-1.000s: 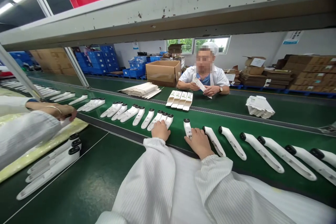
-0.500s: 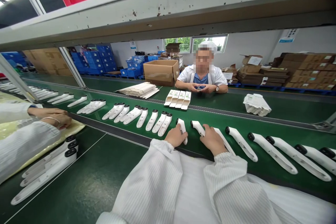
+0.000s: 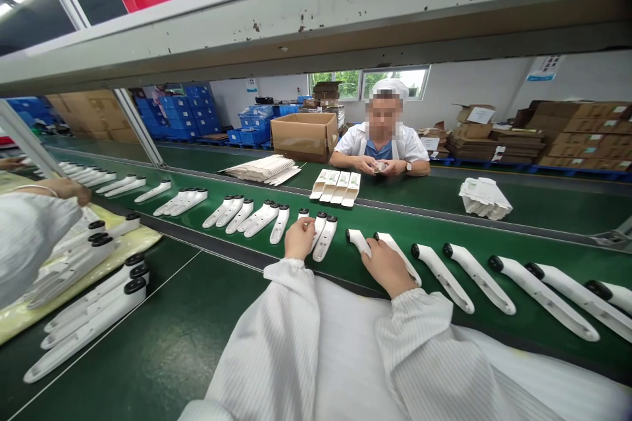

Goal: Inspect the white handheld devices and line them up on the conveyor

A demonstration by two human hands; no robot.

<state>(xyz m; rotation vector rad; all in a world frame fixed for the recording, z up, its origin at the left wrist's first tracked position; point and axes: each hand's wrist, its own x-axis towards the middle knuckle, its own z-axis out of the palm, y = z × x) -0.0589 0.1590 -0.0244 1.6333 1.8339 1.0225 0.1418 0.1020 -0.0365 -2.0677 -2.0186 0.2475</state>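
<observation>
White curved plastic housings with black round ends lie in a long row on the green belt [image 3: 261, 256]. My left hand [image 3: 299, 239] has its fingers on one housing [image 3: 303, 213], which it partly covers. Just right of it lie two housings side by side, the nearer one [image 3: 326, 238] uncovered. My right hand [image 3: 388, 266] is closed on another housing [image 3: 356, 241] and hides its lower end. Behind that hand lies a further housing [image 3: 402, 255]. More housings, such as this one [image 3: 443, 278], slant away to the right.
Across the belt a person [image 3: 380, 138] holds a small item. Small open white boxes [image 3: 336, 188], flat cartons [image 3: 261, 168] and a carton stack [image 3: 484, 198] lie there. A co-worker's arm [image 3: 34, 230] and several housings [image 3: 86, 329] are at left. A shelf [image 3: 316, 20] hangs overhead.
My left hand has moved left, from one housing to another. My right hand has shifted slightly left. The housings on the belt have moved right. The co-worker's hand at left has drawn back.
</observation>
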